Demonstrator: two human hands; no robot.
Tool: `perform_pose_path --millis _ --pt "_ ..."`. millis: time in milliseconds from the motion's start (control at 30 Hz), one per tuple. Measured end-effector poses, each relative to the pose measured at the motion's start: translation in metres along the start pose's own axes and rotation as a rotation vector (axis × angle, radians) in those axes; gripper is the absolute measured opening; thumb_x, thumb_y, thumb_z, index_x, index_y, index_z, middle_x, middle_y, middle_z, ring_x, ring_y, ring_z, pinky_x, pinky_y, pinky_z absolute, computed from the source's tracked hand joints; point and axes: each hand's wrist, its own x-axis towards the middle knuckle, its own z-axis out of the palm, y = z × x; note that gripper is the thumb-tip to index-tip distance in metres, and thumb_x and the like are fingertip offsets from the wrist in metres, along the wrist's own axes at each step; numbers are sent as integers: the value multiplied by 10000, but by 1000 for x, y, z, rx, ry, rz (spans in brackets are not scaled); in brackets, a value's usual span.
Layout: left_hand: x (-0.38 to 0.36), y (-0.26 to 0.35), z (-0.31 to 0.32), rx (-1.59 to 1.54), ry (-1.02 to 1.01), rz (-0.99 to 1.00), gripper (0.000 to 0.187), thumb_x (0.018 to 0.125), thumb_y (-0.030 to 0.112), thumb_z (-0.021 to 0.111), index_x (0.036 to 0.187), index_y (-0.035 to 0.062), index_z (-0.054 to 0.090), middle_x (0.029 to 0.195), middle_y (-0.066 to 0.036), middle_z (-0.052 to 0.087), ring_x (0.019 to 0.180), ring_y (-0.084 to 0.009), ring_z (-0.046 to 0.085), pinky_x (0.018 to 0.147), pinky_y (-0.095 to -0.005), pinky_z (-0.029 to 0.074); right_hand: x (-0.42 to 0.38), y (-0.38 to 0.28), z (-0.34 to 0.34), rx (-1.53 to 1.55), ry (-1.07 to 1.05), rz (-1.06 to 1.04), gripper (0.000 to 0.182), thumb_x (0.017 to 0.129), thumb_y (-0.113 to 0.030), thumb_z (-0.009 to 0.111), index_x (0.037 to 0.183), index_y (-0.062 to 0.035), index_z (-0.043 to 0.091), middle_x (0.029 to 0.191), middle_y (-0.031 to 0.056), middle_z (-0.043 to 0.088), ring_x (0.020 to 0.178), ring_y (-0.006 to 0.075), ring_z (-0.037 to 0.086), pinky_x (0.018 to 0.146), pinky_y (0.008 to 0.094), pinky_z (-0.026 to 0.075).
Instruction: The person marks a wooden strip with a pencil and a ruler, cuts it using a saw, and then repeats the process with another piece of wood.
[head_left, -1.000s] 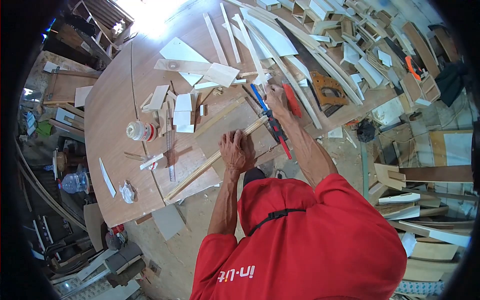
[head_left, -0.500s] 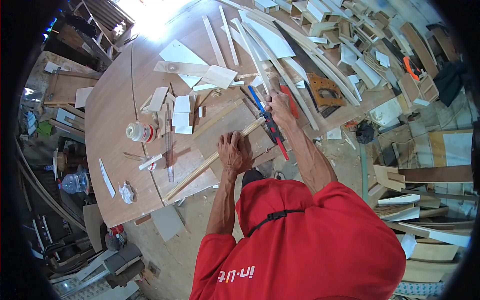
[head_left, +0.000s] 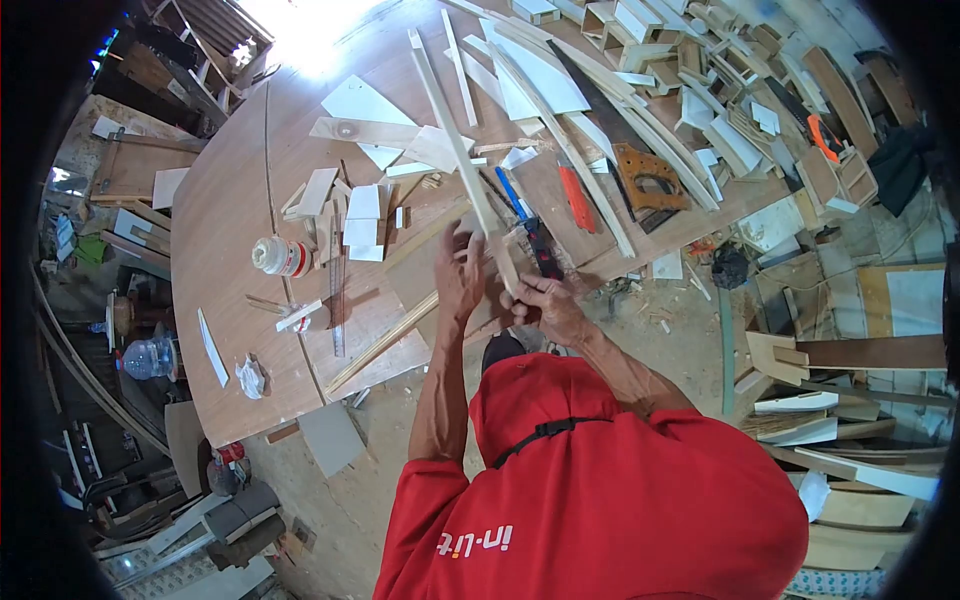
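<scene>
My right hand (head_left: 550,305) is closed around the near end of a long pale wood strip (head_left: 465,165), which slants away across the table toward the upper left. Beside that strip, my left hand (head_left: 460,275) is raised with its fingers apart, fingertips close to the strip's edge. Under my left forearm's side lie thin wood strips (head_left: 385,345) across a flat board (head_left: 415,270). A blue-and-black bar-shaped tool (head_left: 538,240) lies just beyond my right hand, its near end hidden. A red flat piece (head_left: 577,200) rests to its right.
A handsaw with a wooden handle (head_left: 650,185) lies at the right of the table (head_left: 220,250). A white jar (head_left: 280,257), a metal ruler (head_left: 338,300) and white offcuts (head_left: 363,220) are at the left. Several box-like wood pieces (head_left: 640,25) are piled at the upper right.
My left hand has lifted off the strips on the board. My right hand has come nearer my body, drawing the long wood strip leftward and closer; the red piece is now uncovered.
</scene>
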Motion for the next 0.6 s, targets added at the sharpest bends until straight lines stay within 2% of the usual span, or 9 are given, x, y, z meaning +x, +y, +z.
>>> perform_pose_path --millis 33,133,200,233,300,333,400,433,600 --pt "4 9 5 -303 -91 -246 317 941 176 575 1194 -6 517 898 -97 617 759 -198 612 666 -326 531 -1 6 0 -41 -32 9 198 976 -207 551 1092 -52 589 878 28 613 685 44 533 609 212 489" --pt "6 19 17 -589 -127 -319 302 946 132 552 1212 6 481 861 -76 596 665 -137 592 599 -259 533 -5 6 4 -188 -55 20 220 979 -239 548 1075 -48 601 878 5 623 704 38 556 613 211 494" --pt "0 17 18 -570 -75 -256 186 950 86 521 1126 26 503 797 -56 564 620 -107 556 528 -238 489 -5 -2 6 -565 -31 46 209 972 -202 528 1086 -44 602 868 34 637 721 138 600 649 289 519" --pt "-2 11 17 -510 -46 -260 136 953 75 508 1082 34 500 767 -39 541 594 -92 526 496 -232 453 -2 -3 3 -564 -37 50 209 972 -202 528 1086 -44 602 868 34 637 721 138 600 649 289 519" --pt "-6 5 13 -445 -15 -262 86 955 64 496 1039 42 497 737 -23 519 568 -76 495 464 -226 417 9 -4 -2 -1626 428 -778 212 914 -124 529 1098 -49 603 936 93 635 860 267 617 741 387 520" --pt "-9 6 11 -425 38 -255 54 960 63 487 1011 48 490 718 -8 498 551 -64 462 449 -222 382 16 -13 -2 -1626 423 -779 212 914 -124 529 1098 -49 603 936 93 635 860 267 617 741 387 520" --pt "-20 3 6 -397 94 -267 22 964 62 478 984 55 483 698 6 478 533 -51 428 434 -219 347 24 -22 -1 -1695 319 -920 274 839 -116 558 1105 -71 604 1080 140 596 1037 336 559 873 437 478" --pt "-22 1 4 -407 138 -200 31 974 86 481 975 55 488 695 12 470 531 -46 415 436 -213 339 27 -22 7 -1795 244 -928 307 797 -125 592 1100 -78 598 1173 135 547 1126 325 513 958 427 434" --pt "-34 24 -9 -329 204 -71 118 1001 168 482 959 60 507 680 30 450 527 -35 389 437 -203 316 55 -1 1 -2020 -36 -854 313 787 -109 601 1099 -81 600 1149 134 550 1125 331 501 993 441 394"
